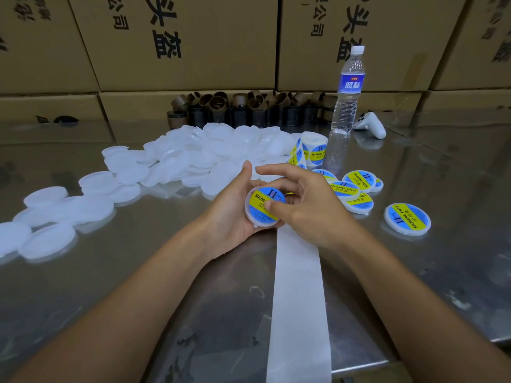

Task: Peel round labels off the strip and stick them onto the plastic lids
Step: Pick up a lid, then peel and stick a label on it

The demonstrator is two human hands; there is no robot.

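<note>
blue-and-yellow label [266,195] faces up on the lid [257,214], its yellow band slanting away leftward. left hand [235,208] grips the lid; right hand [307,205] pinches it, thumb on the label. white strip [298,299] runs lengthwise beneath both.

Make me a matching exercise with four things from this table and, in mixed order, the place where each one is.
1 water bottle
2 blank lids
3 empty strip
4 held lid

a in the left hand
b piled on the table's left
c upright, far right
d flat, running to the near edge

Pairs: 1-c, 2-b, 3-d, 4-a
</note>
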